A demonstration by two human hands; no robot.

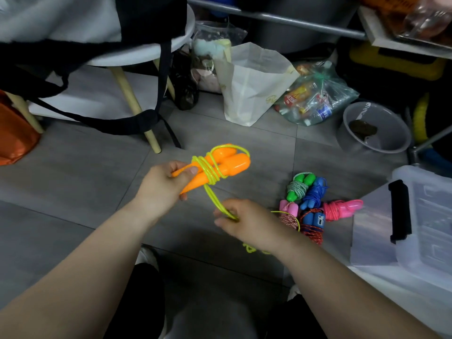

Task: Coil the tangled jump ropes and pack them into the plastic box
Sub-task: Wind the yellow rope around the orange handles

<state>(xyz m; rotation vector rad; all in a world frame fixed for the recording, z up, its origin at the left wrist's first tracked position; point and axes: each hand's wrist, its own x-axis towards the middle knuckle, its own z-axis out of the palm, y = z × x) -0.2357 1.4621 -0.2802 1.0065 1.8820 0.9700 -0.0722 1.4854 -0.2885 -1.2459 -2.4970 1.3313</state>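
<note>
My left hand (pixel 162 184) grips the two orange handles (pixel 230 165) of a jump rope, held together above the grey floor. Yellow-green cord (pixel 208 171) is wound several times around them. My right hand (pixel 247 222) pinches the loose cord a little below and right of the handles; more yellow cord trails under that wrist. To the right on the floor lies a pile of coiled ropes: a green one (pixel 299 185), a blue one (pixel 315 193), a pink one (pixel 342 209) and a red-corded one (pixel 313 225). The clear plastic box (pixel 420 231) with a black latch stands at the far right.
A white stool with wooden legs (pixel 129 94) and a black bag's straps stands at upper left. A white paper bag (pixel 252 86), a plastic bag of bottles (pixel 315 96) and a grey bowl (pixel 374 128) line the back. An orange bag (pixel 14 133) sits at the left edge.
</note>
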